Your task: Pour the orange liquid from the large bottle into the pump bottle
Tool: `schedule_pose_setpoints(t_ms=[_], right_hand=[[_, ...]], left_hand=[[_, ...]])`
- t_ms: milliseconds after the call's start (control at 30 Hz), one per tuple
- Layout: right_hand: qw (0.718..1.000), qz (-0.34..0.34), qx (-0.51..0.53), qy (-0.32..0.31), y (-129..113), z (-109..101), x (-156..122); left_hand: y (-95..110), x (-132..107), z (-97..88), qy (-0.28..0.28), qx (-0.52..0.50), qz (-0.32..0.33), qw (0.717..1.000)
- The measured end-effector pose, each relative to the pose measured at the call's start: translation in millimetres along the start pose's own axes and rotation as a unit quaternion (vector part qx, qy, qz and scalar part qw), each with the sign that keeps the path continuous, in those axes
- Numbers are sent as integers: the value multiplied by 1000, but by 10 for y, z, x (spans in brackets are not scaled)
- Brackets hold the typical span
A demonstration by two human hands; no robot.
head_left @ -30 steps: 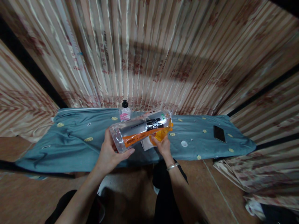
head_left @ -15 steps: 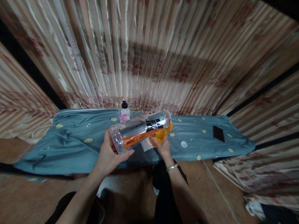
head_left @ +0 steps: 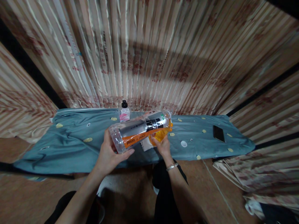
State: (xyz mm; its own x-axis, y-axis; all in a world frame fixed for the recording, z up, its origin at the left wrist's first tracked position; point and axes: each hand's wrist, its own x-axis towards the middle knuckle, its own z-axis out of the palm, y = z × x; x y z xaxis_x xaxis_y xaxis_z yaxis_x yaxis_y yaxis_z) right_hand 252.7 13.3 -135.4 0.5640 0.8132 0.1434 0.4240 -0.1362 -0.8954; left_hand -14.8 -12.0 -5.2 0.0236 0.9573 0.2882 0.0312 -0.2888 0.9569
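Note:
My left hand [head_left: 109,154] is closed around the base end of a large clear plastic bottle [head_left: 140,129] with a silver, black and orange label. The bottle is tilted, its far end pointing right and slightly up. Below that end, my right hand [head_left: 163,146] is closed on a see-through orange-yellow object [head_left: 160,136]; the bottle partly covers it, so its kind cannot be made out. A folded white cloth or tissue [head_left: 146,145] shows beside the right hand, under the bottle. Behind the bottle stands a small clear bottle [head_left: 125,115] with a black cap and pink print.
A teal patterned cloth [head_left: 70,149] covers the long narrow surface before me. A dark phone [head_left: 219,133] lies toward its right end. Striped curtains [head_left: 149,62] hang behind and at both sides, with dark frame bars [head_left: 30,62] at the edges.

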Motion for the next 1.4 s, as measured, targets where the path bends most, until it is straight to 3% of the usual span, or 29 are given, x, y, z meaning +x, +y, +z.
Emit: schedule_pose_setpoints(t_ms=[900,1167,1400], right_hand=[[1000,9,2,6,-1,31,-10],[1000,-19,20,11,31,29,-5],[1000,1,7,5,11,19,-6]], left_hand=[[28,-3,1,0,1,-11,1000],[20,5,-1,0,-1,-11,1000],[30,3,-2,4,6,-14,1000]])
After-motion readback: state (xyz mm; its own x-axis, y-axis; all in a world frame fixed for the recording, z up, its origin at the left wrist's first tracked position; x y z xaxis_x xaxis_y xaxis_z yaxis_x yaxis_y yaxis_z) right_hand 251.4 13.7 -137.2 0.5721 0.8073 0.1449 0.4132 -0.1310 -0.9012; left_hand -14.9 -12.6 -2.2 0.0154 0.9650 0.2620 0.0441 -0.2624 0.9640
